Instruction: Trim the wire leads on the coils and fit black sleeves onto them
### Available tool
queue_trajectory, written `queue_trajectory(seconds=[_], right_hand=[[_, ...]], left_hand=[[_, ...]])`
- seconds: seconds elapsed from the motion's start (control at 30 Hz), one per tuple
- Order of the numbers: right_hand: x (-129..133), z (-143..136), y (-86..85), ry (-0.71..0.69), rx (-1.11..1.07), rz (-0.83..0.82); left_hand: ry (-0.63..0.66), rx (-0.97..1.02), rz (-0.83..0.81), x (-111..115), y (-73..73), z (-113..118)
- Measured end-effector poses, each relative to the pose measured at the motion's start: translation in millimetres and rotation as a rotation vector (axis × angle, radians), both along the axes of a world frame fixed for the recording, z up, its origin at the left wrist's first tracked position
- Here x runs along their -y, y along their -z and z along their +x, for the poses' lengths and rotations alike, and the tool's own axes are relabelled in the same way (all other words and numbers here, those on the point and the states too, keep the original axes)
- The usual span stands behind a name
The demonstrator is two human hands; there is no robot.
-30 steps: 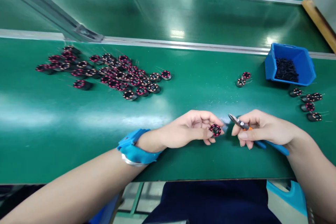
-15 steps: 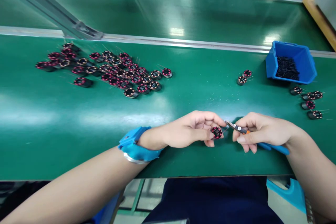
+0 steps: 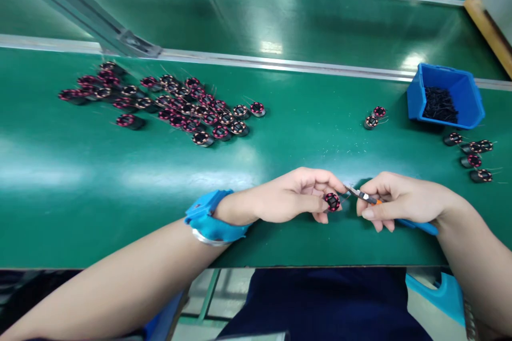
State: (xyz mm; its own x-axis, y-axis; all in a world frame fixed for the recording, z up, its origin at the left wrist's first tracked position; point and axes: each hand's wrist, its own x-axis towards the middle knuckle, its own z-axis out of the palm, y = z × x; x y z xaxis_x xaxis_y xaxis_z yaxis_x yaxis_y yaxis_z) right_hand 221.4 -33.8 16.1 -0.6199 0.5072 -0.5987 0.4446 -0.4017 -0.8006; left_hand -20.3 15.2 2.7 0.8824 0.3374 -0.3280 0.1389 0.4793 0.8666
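Between the thumb and fingers of my left hand point(image 3: 294, 196) is a small wound motor stator point(image 3: 332, 202), a black ring with red windings facing up. My right hand point(image 3: 400, 201) grips pliers point(image 3: 367, 197) with blue and orange handles. Their metal jaws point left and reach close to my left index fingertip, just above the stator. A thin wire shows faintly between stator and jaws; whether the jaws touch it I cannot tell. Both hands are a little above the green tabletop point(image 3: 152, 213), near its front edge.
Many similar stators point(image 3: 188, 109) with thin wire ends stand grouped at the left. A pair of stators point(image 3: 371, 121) stands right of centre. A blue bin point(image 3: 416, 98) holding black pieces is at the right, with several stators point(image 3: 471, 161) before it. Small bits lie scattered mid-table.
The whole view has shifted slightly, so the things on the table appear a little further right. Both hands keep nearly the same pose, still holding the stator and the pliers.
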Motion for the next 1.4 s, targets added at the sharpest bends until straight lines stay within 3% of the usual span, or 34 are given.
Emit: queue_trajectory(seconds=[0.87,1.23,1.4], right_hand=[[-0.4,-2.0,-6.7,-0.091,0.037,0.102],[4.2,2.6,-1.1,0.063,-0.022,0.091],[3.6,3.0,-2.2,0.046,-0.033,0.031]], left_hand=[[0.005,-0.026,-0.009,-0.8,0.9,-0.2],[-0.005,0.017,-0.039,0.3,2.9,-2.3],[-0.012,0.003,-0.062,1.0,1.9,-2.0]])
